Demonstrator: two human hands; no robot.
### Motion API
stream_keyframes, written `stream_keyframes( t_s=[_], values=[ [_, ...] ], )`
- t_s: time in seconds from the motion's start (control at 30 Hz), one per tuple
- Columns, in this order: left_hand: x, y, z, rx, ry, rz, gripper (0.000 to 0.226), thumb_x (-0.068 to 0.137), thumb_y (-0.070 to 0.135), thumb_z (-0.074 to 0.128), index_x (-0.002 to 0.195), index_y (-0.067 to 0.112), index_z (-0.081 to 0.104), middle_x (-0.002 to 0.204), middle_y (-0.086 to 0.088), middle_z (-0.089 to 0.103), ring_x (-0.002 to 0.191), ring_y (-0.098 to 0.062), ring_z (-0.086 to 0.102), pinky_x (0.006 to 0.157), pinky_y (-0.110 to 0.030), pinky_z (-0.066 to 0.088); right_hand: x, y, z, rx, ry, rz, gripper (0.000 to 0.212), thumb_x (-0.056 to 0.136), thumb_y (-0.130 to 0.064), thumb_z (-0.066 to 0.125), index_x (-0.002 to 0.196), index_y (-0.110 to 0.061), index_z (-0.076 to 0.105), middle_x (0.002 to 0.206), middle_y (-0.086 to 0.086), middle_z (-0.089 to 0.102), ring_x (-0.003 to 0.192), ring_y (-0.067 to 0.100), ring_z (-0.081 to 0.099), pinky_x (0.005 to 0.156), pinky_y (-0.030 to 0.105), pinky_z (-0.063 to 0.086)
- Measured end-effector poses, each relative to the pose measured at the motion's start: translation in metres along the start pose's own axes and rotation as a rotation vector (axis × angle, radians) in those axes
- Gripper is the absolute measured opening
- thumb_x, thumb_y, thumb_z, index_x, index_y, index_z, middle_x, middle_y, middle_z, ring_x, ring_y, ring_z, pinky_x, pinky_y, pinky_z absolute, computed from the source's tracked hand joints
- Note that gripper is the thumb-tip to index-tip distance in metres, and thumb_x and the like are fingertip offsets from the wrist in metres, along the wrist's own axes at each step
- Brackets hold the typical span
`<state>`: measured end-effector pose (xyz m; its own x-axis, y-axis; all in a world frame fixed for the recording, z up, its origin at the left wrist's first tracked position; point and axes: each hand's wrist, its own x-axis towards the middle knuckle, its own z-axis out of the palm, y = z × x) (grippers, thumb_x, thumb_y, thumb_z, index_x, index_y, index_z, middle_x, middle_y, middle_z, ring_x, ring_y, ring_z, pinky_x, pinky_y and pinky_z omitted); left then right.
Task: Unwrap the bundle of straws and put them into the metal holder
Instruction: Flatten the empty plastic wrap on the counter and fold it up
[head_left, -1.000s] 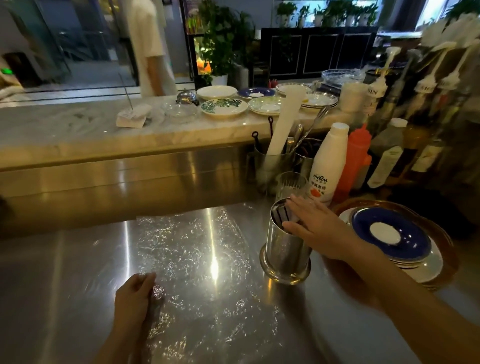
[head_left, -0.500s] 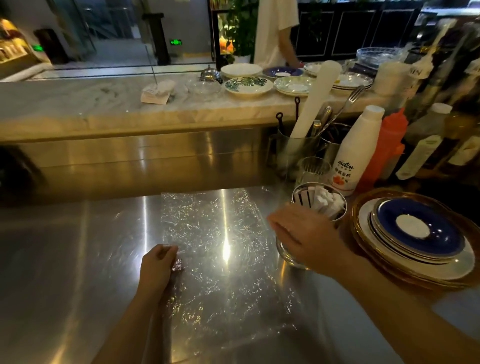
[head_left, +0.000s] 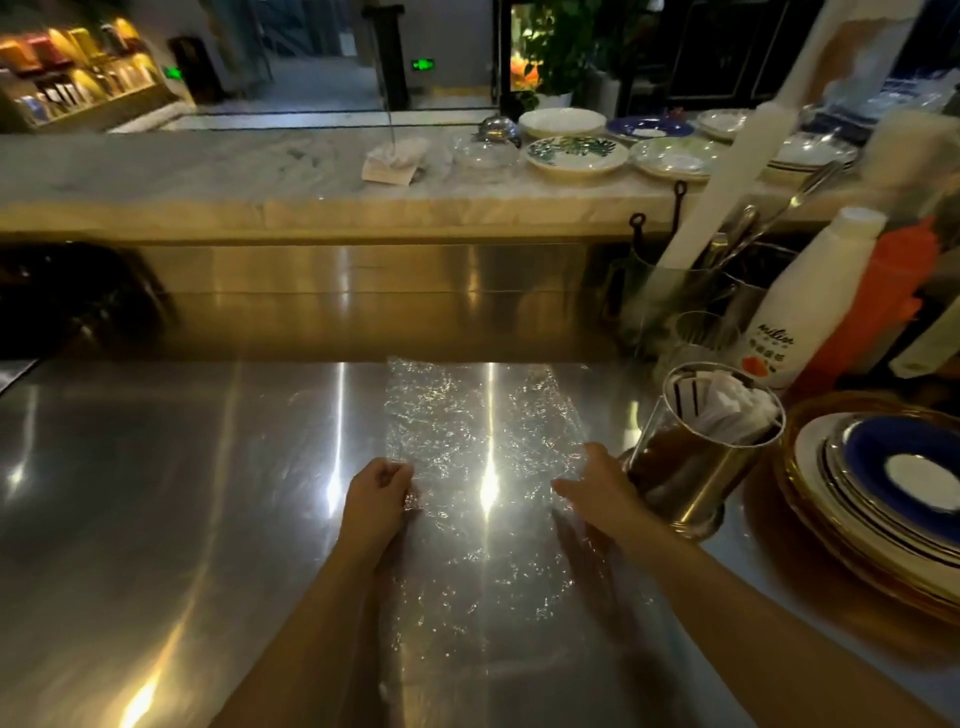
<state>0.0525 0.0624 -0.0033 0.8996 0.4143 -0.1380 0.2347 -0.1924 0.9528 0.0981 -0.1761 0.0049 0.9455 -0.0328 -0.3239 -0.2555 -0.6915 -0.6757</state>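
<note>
A crinkled sheet of clear plastic wrap lies spread flat on the steel counter. The metal holder stands upright at the wrap's right edge, with white paper-wrapped straws inside it. My left hand pinches the wrap's left edge with curled fingers. My right hand rests flat on the wrap's right side, fingers apart, just left of the holder and apart from it.
A stack of blue and white plates sits right of the holder. Behind it stand a white bottle, an orange bottle, a glass and utensil cups. Dishes line the marble ledge.
My right hand has left the holder and come down onto the right side of the wrap. My left hand stays on the left edge. The view has turned left.
</note>
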Motion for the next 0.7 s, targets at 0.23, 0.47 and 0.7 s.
stream_keyframes(
  t_s=[0.23, 0.47, 0.7],
  values=[
    [-0.003, 0.001, -0.01, -0.113, 0.007, -0.075, 0.009, 0.087, 0.001, 0.057, 0.078, 0.0, 0.059, 0.062, -0.01, 0.057, 0.041, -0.004, 0.055, 0.038, -0.013, 0.045, 0.006, -0.007, 0.001, 0.4, -0.036, 0.242, 0.033, 0.089, -0.009, 0.052, 0.118, -0.009, 0.037, 0.095, 0.011, 0.056, 0.069, 0.016, 0.054, 0.051, 0.022, 0.04],
    [0.001, -0.002, -0.031, -0.244, -0.023, -0.182, 0.005, 0.088, 0.011, 0.059, 0.083, 0.01, 0.059, 0.067, -0.012, 0.063, 0.041, -0.011, 0.059, 0.035, -0.016, 0.042, 0.003, -0.006, -0.015, 0.644, -0.061, 0.104, 0.008, 0.072, -0.002, 0.07, 0.074, -0.005, 0.064, 0.073, 0.01, 0.066, 0.066, 0.021, 0.061, 0.055, 0.026, 0.047],
    [-0.004, -0.008, -0.051, -0.191, -0.19, -0.231, 0.013, 0.081, -0.004, 0.062, 0.084, 0.008, 0.064, 0.067, -0.009, 0.067, 0.05, -0.015, 0.064, 0.042, -0.022, 0.05, -0.001, 0.007, -0.019, 0.74, -0.218, 0.123, 0.006, 0.079, -0.003, 0.064, 0.08, 0.002, 0.062, 0.061, 0.012, 0.069, 0.051, 0.021, 0.067, 0.04, 0.024, 0.05]
  ],
)
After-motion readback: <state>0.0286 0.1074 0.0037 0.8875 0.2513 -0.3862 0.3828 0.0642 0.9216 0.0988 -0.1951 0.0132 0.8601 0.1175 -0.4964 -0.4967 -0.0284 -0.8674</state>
